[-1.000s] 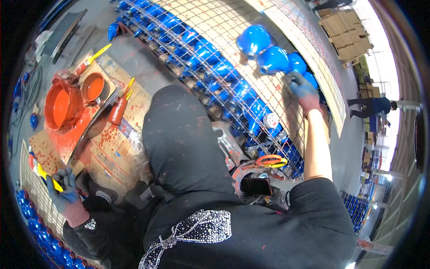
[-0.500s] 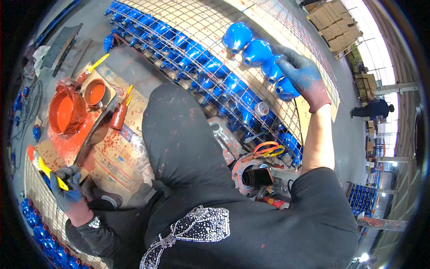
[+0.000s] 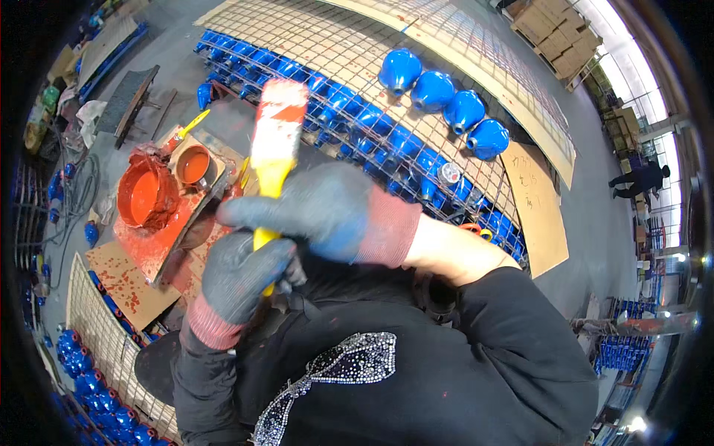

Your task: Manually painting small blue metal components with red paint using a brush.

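A paintbrush with a yellow handle and red-stained pale bristles stands upright in front of my chest, bristles up. My left hand, in a dark grey glove with a reddish cuff, is closed round the lower handle. Higher up, my right hand, in a similar glove with blue stains, has its fingers across the same handle, just below the bristles. Beyond my hands, several glossy blue rounded metal parts sit in a row on a wire rack. More blue parts hang below the mesh.
To the left, a red-coated paint tub and a cup of red paint stand together, with another yellow-handled brush beside them. Blue parts line the lower left. Cardboard lies by the rack's right end. A person is far right.
My right hand has left the blue parts on the rack and come to the brush. My left hand has raised the brush from the lower left to mid-view. The view has shifted slightly.
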`<action>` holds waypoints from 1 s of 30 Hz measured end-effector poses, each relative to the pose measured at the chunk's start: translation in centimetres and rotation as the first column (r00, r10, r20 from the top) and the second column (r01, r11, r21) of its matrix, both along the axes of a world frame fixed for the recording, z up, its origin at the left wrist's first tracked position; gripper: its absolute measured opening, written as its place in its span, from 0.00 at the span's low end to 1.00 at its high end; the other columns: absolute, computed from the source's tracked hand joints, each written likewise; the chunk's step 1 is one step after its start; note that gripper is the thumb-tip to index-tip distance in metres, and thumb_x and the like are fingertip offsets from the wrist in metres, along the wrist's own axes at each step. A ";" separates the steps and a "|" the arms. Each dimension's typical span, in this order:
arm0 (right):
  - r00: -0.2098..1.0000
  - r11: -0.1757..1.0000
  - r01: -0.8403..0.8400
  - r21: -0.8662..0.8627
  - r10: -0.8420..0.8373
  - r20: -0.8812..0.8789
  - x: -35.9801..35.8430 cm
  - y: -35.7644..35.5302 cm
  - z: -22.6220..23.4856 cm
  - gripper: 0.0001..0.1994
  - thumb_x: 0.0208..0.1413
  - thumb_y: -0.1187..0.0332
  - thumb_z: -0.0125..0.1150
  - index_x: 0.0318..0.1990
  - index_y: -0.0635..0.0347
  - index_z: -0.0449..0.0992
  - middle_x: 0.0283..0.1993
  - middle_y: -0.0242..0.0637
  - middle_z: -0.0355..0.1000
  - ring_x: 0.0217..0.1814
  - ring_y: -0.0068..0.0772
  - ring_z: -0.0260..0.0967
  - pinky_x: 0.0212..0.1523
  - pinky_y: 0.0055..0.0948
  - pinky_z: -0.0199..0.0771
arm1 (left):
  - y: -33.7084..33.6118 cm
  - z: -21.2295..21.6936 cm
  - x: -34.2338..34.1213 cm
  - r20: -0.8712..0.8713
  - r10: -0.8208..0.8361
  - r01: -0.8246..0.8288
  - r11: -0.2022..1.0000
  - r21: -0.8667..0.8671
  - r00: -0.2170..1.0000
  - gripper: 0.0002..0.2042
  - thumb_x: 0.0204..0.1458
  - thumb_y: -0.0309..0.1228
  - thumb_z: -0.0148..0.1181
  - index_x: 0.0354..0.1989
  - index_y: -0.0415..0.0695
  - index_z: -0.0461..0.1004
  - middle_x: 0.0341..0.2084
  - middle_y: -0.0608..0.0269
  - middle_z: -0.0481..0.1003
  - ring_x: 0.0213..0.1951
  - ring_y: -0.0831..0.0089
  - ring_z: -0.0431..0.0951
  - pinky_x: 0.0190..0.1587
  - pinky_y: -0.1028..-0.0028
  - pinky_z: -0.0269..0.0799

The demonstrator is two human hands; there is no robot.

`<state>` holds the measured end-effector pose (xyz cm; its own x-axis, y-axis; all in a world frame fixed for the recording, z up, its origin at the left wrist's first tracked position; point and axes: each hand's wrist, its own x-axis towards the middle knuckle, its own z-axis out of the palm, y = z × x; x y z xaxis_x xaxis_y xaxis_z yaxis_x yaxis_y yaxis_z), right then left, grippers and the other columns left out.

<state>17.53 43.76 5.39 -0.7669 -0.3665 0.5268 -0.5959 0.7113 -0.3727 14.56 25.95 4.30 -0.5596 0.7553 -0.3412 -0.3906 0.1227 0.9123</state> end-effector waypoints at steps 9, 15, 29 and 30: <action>0.720 0.697 0.694 0.182 -0.679 -0.147 -4.2 16.4 -5.1 0.12 0.52 0.66 0.58 0.45 0.40 0.76 0.34 0.42 0.75 0.40 0.47 0.74 0.39 0.40 0.74 | -2.8 -3.0 -2.3 -0.544 -0.071 0.112 0.993 0.043 0.836 0.08 0.54 0.30 0.55 0.36 0.37 0.76 0.28 0.61 0.75 0.33 0.75 0.75 0.36 0.76 0.70; 0.584 0.281 0.712 0.643 -0.745 -0.321 -7.0 23.4 -10.2 0.12 0.52 0.61 0.58 0.45 0.36 0.73 0.39 0.44 0.74 0.42 0.50 0.73 0.38 0.43 0.75 | -6.9 -6.1 -5.5 -0.190 0.290 -0.295 0.956 0.005 0.938 0.09 0.59 0.29 0.50 0.39 0.37 0.74 0.31 0.64 0.74 0.33 0.77 0.77 0.36 0.77 0.73; 0.951 0.831 0.189 -0.524 -0.021 0.309 -5.8 7.4 2.7 0.11 0.51 0.81 0.64 0.42 0.61 0.73 0.40 0.39 0.75 0.42 0.30 0.74 0.45 0.26 0.76 | -9.7 -6.4 -8.2 0.033 0.499 -0.495 0.845 0.202 0.866 0.16 0.60 0.39 0.52 0.43 0.35 0.72 0.31 0.57 0.76 0.27 0.75 0.78 0.27 0.80 0.73; 0.952 0.833 0.105 -0.543 0.073 0.297 -5.7 5.0 3.6 0.12 0.52 0.79 0.64 0.44 0.61 0.73 0.41 0.40 0.76 0.42 0.29 0.74 0.45 0.26 0.76 | -9.6 -6.2 -8.2 -0.011 0.567 -0.562 0.819 0.117 0.824 0.18 0.60 0.40 0.53 0.47 0.36 0.72 0.35 0.55 0.77 0.30 0.71 0.79 0.29 0.77 0.76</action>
<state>11.84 48.78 9.01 -0.9199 -0.0728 0.3853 -0.3857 0.3452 -0.8556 6.37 16.36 -1.94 -0.9110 0.3324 -0.2443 -0.3222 -0.2034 0.9246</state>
